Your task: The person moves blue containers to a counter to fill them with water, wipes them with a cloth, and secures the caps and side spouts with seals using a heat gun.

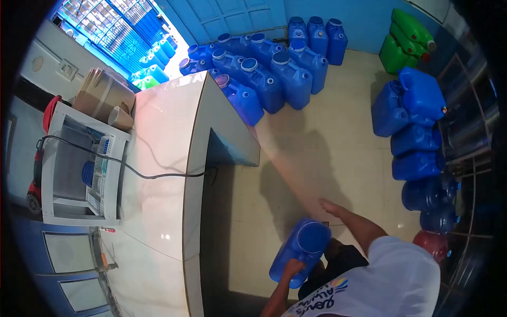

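Note:
My left hand point(294, 267) is wrapped round the handle side of a blue plastic water jug point(285, 251). The jug is tilted in front of my legs, its wide round blue cap point(312, 236) facing up. Stretched out past the far side of the cap is my right hand point(331, 207), holding nothing, fingers extended over the tiled floor point(364, 174).
A white tiled counter point(158, 211) runs along my left, with a cable point(142, 173) across it. Several blue jugs point(293, 79) crowd the floor ahead. More blue jugs point(417, 132), green jugs point(401, 42) and round bottles point(428, 195) line the right side.

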{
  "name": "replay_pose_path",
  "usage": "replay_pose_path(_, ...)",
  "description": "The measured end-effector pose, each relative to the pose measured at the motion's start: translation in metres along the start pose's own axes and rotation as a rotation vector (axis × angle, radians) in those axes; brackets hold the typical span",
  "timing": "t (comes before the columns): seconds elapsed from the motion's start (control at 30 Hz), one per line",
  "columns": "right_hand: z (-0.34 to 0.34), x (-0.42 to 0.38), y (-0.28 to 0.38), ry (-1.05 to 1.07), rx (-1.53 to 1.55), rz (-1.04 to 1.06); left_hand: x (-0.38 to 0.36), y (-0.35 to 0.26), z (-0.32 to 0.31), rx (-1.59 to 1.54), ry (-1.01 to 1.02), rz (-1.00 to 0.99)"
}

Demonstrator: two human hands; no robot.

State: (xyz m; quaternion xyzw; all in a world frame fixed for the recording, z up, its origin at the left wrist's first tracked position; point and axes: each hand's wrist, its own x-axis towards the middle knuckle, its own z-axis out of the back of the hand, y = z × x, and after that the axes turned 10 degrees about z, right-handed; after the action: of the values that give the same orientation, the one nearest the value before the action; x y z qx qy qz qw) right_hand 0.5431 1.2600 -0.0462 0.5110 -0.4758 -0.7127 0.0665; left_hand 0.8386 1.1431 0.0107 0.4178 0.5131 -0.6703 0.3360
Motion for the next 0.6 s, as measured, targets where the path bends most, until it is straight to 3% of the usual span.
replay_pose_path(0.03, 0.031, -0.016, -0.024, -0.031, 0.017, 0.121, 0.006, 0.013, -0.007, -0.028, 0.011, 0.136)
replay_pose_path(0.07, 0.066, -0.038, -0.037, 0.006, -0.037, 0.111, 0.024, 0.034, -0.015, -0.039, 0.016, 0.134)
replay_pose_path(0.1, 0.11, -0.066, -0.047, 0.17, -0.444, 0.24, 0.045, 0.056, -0.017, -0.119, 0.038, 0.248)
replay_pose_path(0.13, 0.128, -0.092, -0.021, -0.291, 0.115, -0.351, 0.058, 0.059, -0.021, -0.205, 0.068, 0.358)
replay_pose_path(0.17, 0.175, -0.111, -0.056, -0.23, 0.089, -0.299, 0.057, 0.06, -0.011, -0.405, 0.111, 0.345)
replay_pose_path(0.2, 0.195, -0.139, -0.052, -0.483, 0.087, -0.406, 0.065, 0.067, -0.005, -0.406, 0.119, 0.418)
replay_pose_path(0.23, 0.245, -0.148, -0.109, -0.45, 0.254, -0.317, 0.077, 0.07, 0.01, -0.294, 0.312, 0.388)
replay_pose_path(0.27, 0.263, -0.161, -0.108, -0.559, 0.214, -0.403, 0.077, 0.07, 0.013, -0.419, 0.151, 0.573)
replay_pose_path(0.3, 0.275, -0.17, -0.102, -0.666, 0.178, -0.494, 0.079, 0.062, 0.027, -0.424, 0.152, 0.589)
replay_pose_path(0.37, 0.284, -0.143, -0.1, -0.617, 0.131, -0.552, 0.084, 0.044, 0.057, -0.204, 0.14, 0.657)
replay_pose_path(0.4, 0.286, -0.131, -0.099, -0.575, 0.083, -0.594, 0.087, 0.039, 0.075, -0.25, 0.133, 0.633)
replay_pose_path(0.47, 0.276, -0.064, -0.125, -0.513, 0.195, -0.399, 0.109, 0.023, 0.089, -0.406, 0.044, 0.662)
replay_pose_path(0.5, 0.269, -0.03, -0.102, -0.366, 0.155, -0.46, 0.122, 0.02, 0.099, -0.512, -0.058, 0.718)
replay_pose_path(0.53, 0.246, -0.007, -0.045, -0.355, 0.116, -0.401, 0.133, 0.004, 0.111, -0.525, -0.103, 0.741)
replay_pose_path(0.6, 0.236, 0.037, 0.007, -0.21, 0.129, -0.29, 0.162, -0.045, 0.145, -0.523, -0.138, 0.699)
